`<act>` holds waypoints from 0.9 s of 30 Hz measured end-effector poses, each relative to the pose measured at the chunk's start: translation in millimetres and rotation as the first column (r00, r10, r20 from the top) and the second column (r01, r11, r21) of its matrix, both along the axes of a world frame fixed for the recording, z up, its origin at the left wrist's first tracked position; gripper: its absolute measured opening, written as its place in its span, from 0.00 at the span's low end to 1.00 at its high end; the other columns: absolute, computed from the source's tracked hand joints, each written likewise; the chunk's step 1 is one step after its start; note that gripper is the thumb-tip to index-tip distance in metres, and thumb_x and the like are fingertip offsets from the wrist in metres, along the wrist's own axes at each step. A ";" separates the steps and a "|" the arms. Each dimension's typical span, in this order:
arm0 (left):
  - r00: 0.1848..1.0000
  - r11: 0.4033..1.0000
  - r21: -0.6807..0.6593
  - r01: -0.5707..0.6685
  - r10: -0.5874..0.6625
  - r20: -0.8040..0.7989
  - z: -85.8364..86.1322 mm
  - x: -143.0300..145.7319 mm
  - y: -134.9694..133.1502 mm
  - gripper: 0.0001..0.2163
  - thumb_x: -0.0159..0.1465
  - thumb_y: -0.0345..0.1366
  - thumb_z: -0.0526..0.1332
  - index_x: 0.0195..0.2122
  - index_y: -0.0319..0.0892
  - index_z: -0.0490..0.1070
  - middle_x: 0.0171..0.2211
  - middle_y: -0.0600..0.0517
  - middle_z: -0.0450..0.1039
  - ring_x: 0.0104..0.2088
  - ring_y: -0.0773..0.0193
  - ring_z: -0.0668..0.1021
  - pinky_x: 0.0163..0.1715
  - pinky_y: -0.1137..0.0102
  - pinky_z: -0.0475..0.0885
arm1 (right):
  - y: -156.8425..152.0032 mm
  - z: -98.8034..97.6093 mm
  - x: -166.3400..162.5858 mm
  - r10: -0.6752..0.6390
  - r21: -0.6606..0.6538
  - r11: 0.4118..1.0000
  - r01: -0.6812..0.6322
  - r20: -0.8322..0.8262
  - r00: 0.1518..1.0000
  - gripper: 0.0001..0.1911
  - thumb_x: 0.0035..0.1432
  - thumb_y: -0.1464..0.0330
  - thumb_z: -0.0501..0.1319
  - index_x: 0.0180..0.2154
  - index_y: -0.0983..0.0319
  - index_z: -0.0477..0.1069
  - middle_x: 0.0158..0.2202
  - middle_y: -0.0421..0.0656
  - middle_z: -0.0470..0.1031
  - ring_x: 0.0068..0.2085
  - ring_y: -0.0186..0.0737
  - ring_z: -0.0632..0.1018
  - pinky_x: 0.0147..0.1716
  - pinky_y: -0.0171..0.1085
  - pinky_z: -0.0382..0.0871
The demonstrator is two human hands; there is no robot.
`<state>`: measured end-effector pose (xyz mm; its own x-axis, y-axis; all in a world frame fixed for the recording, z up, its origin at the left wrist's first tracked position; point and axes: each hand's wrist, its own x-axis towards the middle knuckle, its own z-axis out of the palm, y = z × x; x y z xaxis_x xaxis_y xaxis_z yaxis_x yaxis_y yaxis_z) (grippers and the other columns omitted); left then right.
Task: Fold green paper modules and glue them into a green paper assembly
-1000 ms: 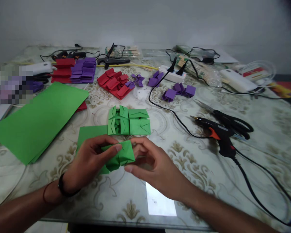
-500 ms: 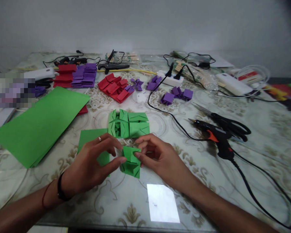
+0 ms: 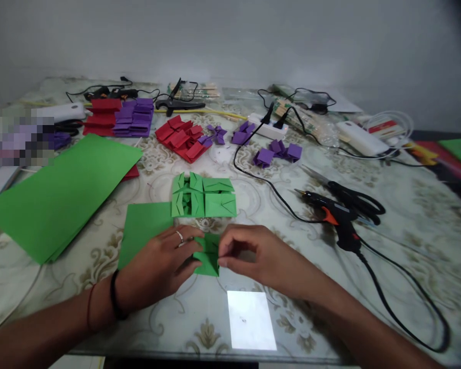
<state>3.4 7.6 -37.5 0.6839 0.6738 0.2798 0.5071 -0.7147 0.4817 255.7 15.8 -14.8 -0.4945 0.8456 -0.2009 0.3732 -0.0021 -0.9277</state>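
- The left hand (image 3: 161,269) is bending with its fingers loosely spread at the left edge of the folded green paper (image 3: 208,261).
- The right hand (image 3: 265,256) is pinching its right edge.
- The paper is lying on the worktop (image 3: 169,333), before the joined green pieces (image 3: 218,204).

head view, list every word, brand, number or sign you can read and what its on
No text is readable.
Red label beside the white cable: too small and blurred to read.
Green markings on the plastic packet at the back right: too blurred to tell whether they are print.
Glue gun: no legible lettering.
Folded green paper: no writing visible.
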 end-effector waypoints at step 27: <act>0.993 0.986 -0.123 0.111 -0.105 0.056 0.2 -10.4 5.1 0.17 0.63 0.24 0.71 0.51 0.45 0.76 0.62 0.43 0.74 0.64 0.46 0.76 0.63 0.47 0.75 | -17.4 -33.7 170.6 -0.846 0.557 0.518 0.649 0.446 0.292 0.25 0.51 0.44 0.66 0.34 0.59 0.77 0.32 0.54 0.82 0.35 0.60 0.80 0.38 0.54 0.73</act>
